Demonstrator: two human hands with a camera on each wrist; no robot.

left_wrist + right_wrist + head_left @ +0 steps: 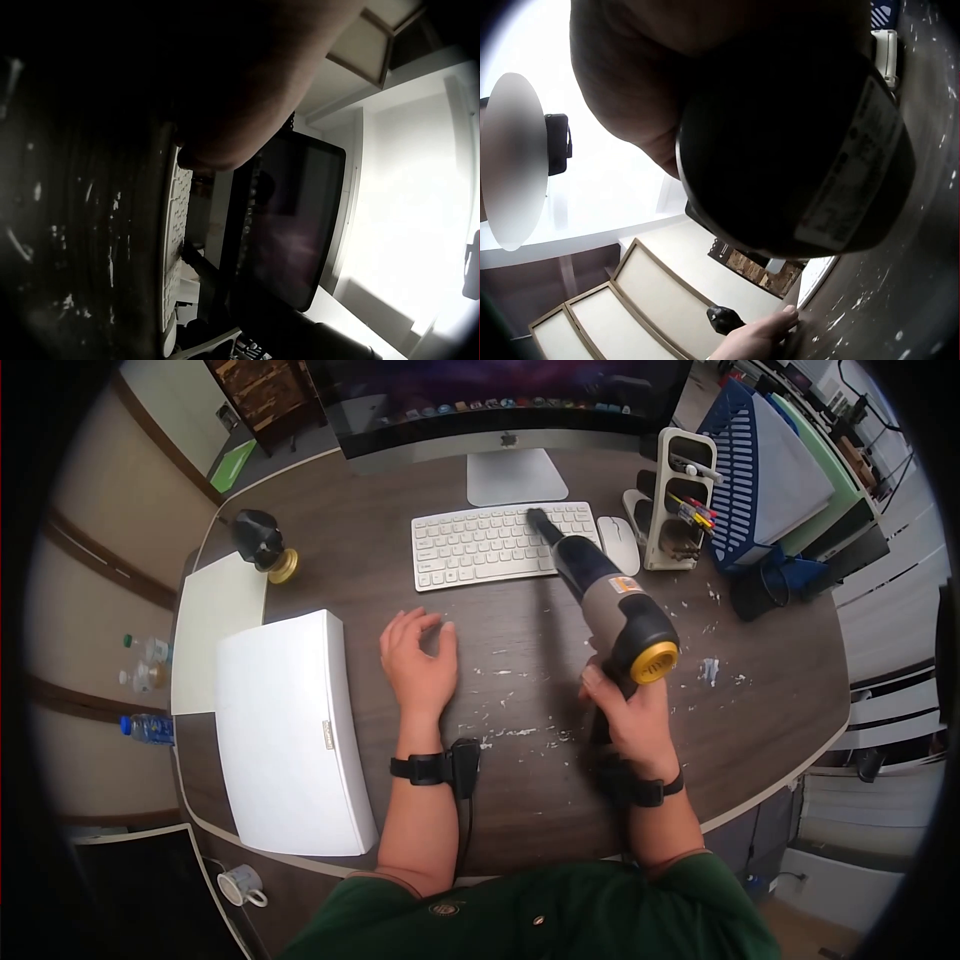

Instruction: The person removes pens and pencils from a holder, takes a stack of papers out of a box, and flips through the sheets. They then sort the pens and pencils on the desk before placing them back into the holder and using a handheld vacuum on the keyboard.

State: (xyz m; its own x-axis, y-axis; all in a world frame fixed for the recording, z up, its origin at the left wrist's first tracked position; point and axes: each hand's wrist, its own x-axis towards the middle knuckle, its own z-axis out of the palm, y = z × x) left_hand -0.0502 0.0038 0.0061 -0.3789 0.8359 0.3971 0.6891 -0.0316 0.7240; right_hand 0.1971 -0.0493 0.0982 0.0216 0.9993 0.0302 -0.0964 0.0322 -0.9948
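Note:
My right hand [640,725] grips the handle of a handheld vacuum [610,595] with a yellow rear cap. The vacuum's dark narrow nozzle [543,525] meets the upper keys of the white keyboard [490,550]. In the right wrist view the dark base of the vacuum [795,157] fills the middle, the right hand [637,82] around it. Below the keyboard, my left hand [420,665] rests by the desk with relaxed, bent fingers, holding nothing. The left wrist view shows the nozzle [196,260] at the keyboard [176,232], beyond the left hand [247,97].
White scraps lie scattered over the desk [510,780]. A white box [285,740] and a black object with a gold base [265,545] stand left. The monitor [500,410] is behind; a mouse [619,545], pen holder [685,500] and blue file rack [735,470] stand right.

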